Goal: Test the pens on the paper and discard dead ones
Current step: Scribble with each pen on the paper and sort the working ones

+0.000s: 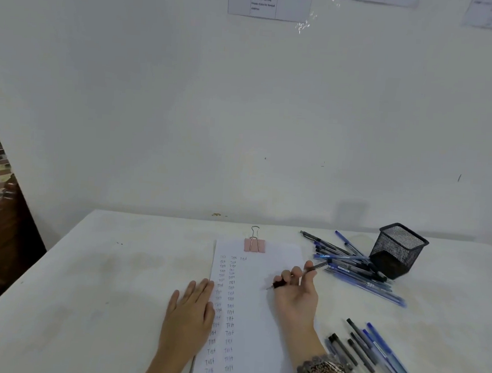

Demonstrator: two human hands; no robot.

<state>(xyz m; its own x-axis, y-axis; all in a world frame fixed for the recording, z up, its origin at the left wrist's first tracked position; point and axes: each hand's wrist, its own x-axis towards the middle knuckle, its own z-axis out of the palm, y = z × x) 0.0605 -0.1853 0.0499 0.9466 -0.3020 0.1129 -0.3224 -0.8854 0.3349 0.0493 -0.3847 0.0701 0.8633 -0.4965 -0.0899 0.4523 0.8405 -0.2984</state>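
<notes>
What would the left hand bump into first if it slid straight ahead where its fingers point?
Nothing, it seems. The left hand points up the paper, passing left of the pink clip. Only bare table lies ahead, then the wall, though depth is unclear.

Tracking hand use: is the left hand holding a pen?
No, the left hand lies flat on the edge of the paper; the right hand grips the pen.

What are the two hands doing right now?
Left hand: open, resting flat on the paper.
Right hand: holding a pen.
</notes>
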